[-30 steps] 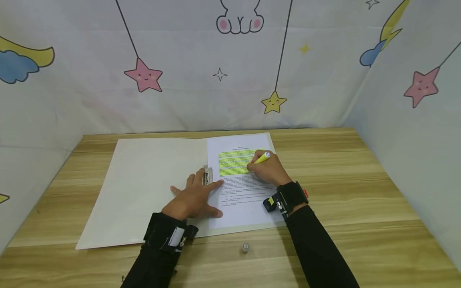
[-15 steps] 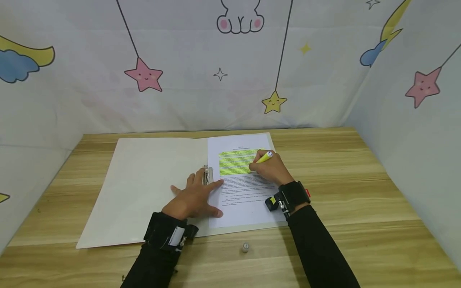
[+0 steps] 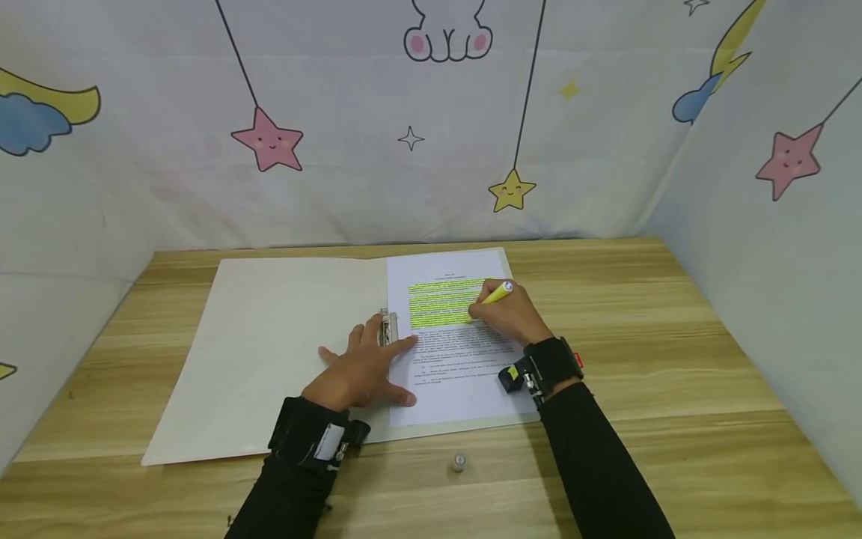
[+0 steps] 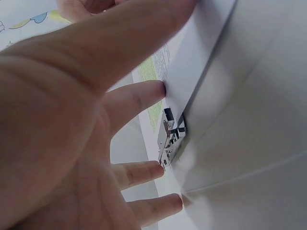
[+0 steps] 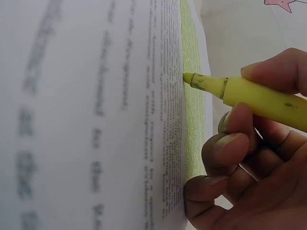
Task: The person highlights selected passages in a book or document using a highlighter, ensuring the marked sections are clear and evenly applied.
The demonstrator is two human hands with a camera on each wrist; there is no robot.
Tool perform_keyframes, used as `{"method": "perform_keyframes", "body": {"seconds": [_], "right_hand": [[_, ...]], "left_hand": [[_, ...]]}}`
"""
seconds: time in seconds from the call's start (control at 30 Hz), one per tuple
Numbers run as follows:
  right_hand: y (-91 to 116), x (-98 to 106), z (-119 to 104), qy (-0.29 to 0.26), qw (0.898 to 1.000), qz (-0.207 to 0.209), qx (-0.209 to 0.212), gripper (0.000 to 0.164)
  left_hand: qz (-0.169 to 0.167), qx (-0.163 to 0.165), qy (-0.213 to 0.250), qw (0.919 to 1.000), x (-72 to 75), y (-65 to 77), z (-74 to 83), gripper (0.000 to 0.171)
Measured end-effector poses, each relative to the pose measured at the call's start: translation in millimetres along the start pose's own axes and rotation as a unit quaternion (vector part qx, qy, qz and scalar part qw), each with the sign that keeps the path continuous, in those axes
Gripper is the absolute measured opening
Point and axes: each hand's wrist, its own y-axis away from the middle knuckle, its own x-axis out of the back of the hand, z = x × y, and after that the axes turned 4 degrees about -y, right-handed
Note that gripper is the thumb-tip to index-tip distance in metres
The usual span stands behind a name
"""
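Note:
My right hand [image 3: 513, 313] pinches a yellow highlighter [image 5: 264, 98] between thumb and fingers, its tip touching the printed sheet [image 3: 451, 408] at the lower edge of a yellow-marked block of text. That sheet lies on the right side of an open white folder [image 3: 269, 322]. With fingers spread, my left hand [image 3: 360, 374] rests across the folder's middle and the sheet's left margin. Just beyond its fingertips is the metal clip [image 4: 171, 136] at the folder's spine. In the right wrist view the highlighter tip [image 5: 187, 77] meets the paper.
A small grey cap [image 3: 459, 463] stands on the wooden table [image 3: 640, 337] in front of the folder. White cloth walls [image 3: 350, 187] printed with stars, clouds and moons enclose the table at the back and sides.
My right hand has slid slightly to the right along the text with the highlighter. My left hand has stayed in place on the folder and sheet.

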Motion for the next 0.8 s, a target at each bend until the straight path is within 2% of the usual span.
{"method": "perform_keyframes", "body": {"seconds": [0.33, 0.6, 0.8], "right_hand": [[0.4, 4.1, -1.0, -0.004, 1.0, -0.001, -0.006, 0.015], [0.1, 8.4, -1.7, 0.0, 0.999, 0.0, -0.036, 0.016], [0.3, 8.7, -1.4, 0.006, 0.999, -0.001, -0.034, 0.016]], "left_hand": [[0.0, -0.001, 0.002, 1.0, 0.6, 0.5, 0.4, 0.092], [-0.002, -0.001, 0.006, 1.0, 0.5, -0.5, -0.6, 0.091], [-0.002, 0.002, 0.005, 1.0, -0.3, -0.7, -0.2, 0.092]]}}
